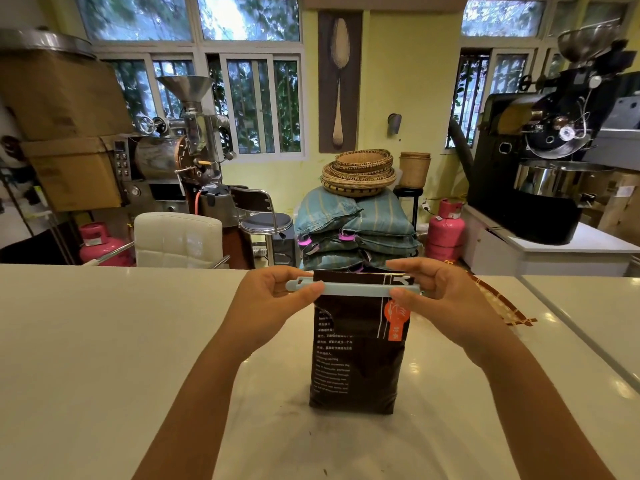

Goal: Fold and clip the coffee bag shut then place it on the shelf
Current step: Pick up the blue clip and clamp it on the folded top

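standing: the coffee bag is upright on the white counter, near the person's edge, its top folded over.
clip: a long pale blue clip lies across the fold, just under the top edge, and juts past the bag on the left side.
left hand: fingers curled round the clip's left end, thumb in front, other fingers behind; closed on the clip, not spread.
right hand: thumb and fingers pinch the clip's right end against the bag's corner.
latch: cannot tell whether the clip is snapped shut (the ends are hidden by the fingers).
risk, fold: if the clip is not latched, the stiff folded top may spring open once either hand lets go.
risk, skew: uneven pressing at the two ends could let the clip slide off the fold on one side.
risk, tip: the bag is tall and held only at its top; a hard push there could topple it on the glossy counter.
risk, carry: lifting by the clip alone could pull it off.
shelf: none clearly in view; beyond the counter are a white chair and stacked sacks.
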